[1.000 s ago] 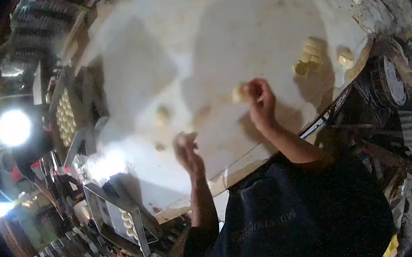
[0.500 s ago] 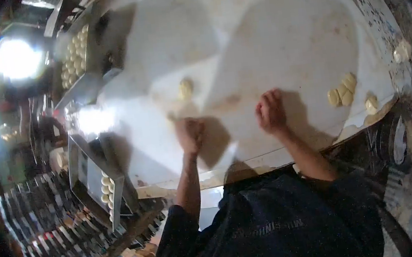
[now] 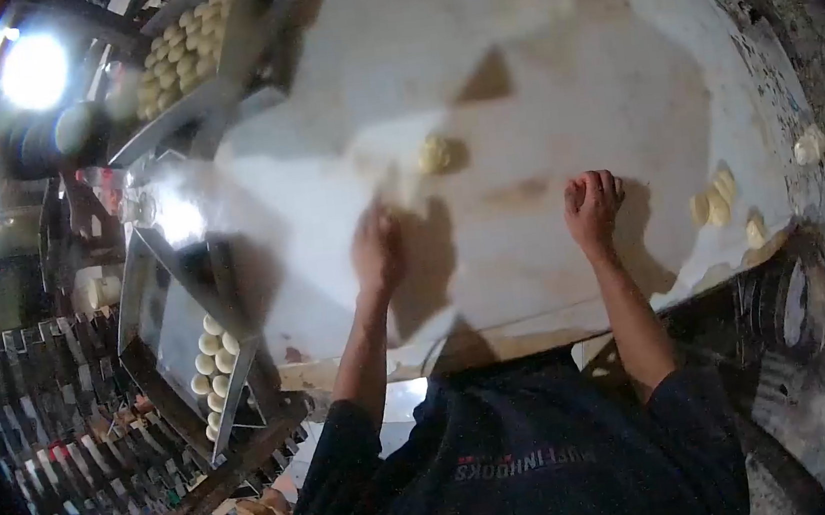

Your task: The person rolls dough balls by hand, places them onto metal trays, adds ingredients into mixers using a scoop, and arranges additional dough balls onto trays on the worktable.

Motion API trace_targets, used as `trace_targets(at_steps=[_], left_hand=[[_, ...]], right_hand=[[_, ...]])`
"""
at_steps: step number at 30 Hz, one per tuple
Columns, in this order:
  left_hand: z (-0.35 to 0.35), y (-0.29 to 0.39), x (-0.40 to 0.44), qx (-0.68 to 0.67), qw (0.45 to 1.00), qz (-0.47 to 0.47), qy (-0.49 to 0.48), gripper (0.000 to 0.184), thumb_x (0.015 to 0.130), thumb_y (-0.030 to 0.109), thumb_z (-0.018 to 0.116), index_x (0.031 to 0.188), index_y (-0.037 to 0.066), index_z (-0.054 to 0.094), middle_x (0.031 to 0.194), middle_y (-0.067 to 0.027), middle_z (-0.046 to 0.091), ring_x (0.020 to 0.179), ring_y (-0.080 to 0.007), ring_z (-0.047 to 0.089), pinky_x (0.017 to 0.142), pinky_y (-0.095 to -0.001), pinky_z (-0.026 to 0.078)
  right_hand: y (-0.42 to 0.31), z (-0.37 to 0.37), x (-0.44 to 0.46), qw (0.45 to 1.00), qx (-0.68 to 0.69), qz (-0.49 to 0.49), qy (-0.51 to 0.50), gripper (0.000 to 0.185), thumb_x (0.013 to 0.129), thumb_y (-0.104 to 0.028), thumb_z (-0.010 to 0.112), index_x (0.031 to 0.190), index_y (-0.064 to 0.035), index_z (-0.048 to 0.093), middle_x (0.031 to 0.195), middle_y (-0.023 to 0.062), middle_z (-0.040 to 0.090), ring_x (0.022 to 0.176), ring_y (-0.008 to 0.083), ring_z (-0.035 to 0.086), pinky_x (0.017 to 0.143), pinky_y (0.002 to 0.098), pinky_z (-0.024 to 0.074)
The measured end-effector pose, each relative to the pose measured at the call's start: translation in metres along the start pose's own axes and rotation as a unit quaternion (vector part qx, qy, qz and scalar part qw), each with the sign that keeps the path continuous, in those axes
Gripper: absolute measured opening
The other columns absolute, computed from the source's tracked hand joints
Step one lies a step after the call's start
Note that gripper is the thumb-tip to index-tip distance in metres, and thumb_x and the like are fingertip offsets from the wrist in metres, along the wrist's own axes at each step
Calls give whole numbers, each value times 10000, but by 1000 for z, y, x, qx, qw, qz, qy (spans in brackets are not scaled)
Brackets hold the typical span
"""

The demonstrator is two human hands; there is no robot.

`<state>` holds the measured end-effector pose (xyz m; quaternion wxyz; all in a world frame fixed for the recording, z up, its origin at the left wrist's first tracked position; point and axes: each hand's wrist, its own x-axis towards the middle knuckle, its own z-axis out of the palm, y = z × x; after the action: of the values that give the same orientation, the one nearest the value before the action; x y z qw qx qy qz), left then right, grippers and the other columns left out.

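Observation:
A pale yellow dough ball (image 3: 435, 155) rests on the white worktable (image 3: 527, 296), ahead of and between my hands. Left of it, my left hand (image 3: 378, 249) is closed over the tabletop, close to the ball but apart from it. Its fingertips are blurred, and whatever they may hold is hidden. My right hand (image 3: 595, 206) is curled closed, knuckles up, low over the table. Its underside is out of sight. Further right lie a few dough pieces (image 3: 716, 201) bunched together, with a single dough piece (image 3: 755, 232) nearer the table's edge.
At the left edge of the table, a metal tray (image 3: 160, 294) holds several round dough balls (image 3: 214, 354). Another tray (image 3: 158, 128) at the upper left carries rows of dough balls. Stacked metal racks (image 3: 56, 406) stand at lower left. A pale lump (image 3: 809, 145) sits at far right.
The view has shifted. My right hand has moved right, away from my left. The dough ball now shows further right of my left hand, which stays closed.

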<state>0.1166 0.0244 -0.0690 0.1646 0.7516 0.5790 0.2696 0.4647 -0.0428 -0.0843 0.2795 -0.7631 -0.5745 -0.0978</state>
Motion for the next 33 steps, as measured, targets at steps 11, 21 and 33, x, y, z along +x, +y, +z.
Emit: trace_targets(at_steps=[11, 21, 33], left_hand=[[-46, 55, -26, -220, 951, 98, -194, 198, 944, 175, 488, 1046, 27, 569, 903, -207, 609, 840, -369, 587, 703, -440, 466], [-36, 109, -13, -183, 935, 247, -176, 123, 918, 118, 503, 939, 23, 578, 792, -192, 579, 706, -373, 556, 622, -412, 437], [16, 36, -116, -482, 843, -239, 19, 336, 868, 399, 578, 927, 69, 591, 927, -70, 593, 731, -205, 542, 612, -307, 455]], right_hand=[[-107, 13, -113, 889, 361, -81, -270, 194, 897, -177, 473, 975, -23, 561, 836, 101, 561, 777, 172, 530, 708, 335, 447], [-144, -65, -41, 931, 328, 13, -163, 338, 948, -336, 441, 969, -28, 577, 852, 187, 621, 793, 402, 601, 689, 479, 485], [38, -36, -90, 961, 146, -203, -115, 209, 866, -182, 586, 987, -18, 543, 1091, 196, 502, 1025, 345, 522, 919, 522, 422]])
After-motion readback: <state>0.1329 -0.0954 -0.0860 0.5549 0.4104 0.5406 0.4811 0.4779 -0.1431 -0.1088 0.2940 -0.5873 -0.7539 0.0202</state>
